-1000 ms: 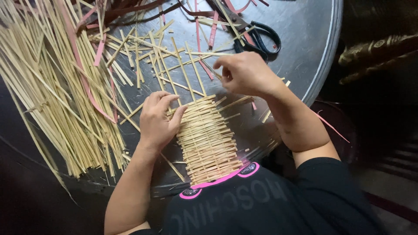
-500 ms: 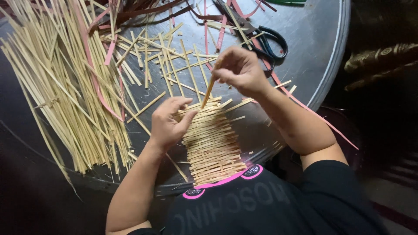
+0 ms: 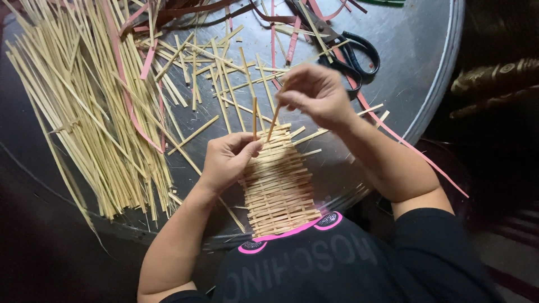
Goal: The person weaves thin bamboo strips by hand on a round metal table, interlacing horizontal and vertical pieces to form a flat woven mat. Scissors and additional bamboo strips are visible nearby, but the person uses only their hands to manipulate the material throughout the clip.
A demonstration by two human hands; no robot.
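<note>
Woven piece: a pale, flat mat of interlaced bamboo strips (image 3: pixel 278 185) lies nearest the person, its near end at the edge of the round grey metal table (image 3: pixel 426 67) against the black shirt, its far end under the hands.
Handling: it looks light and springy; the thin strips would likely bend and slip out of the weave, so a hold on the finished far edge seems the safest.
Left hand: the left hand (image 3: pixel 227 160) rests palm-down on the mat's far left corner, fingers curled together, pinching one upright strip (image 3: pixel 254 115) against the weave.
Right hand: the right hand (image 3: pixel 314 95) is raised just beyond the mat, wrist bent, thumb and fingertips pressed together on the top of a slanting orange-tan strip (image 3: pixel 273 123) whose lower end meets the mat.
Left side: a loose heap of long pale bamboo strips (image 3: pixel 84 112), with some pink strips.
Far side: black-handled scissors (image 3: pixel 351 53) lie beyond the right hand.
</note>
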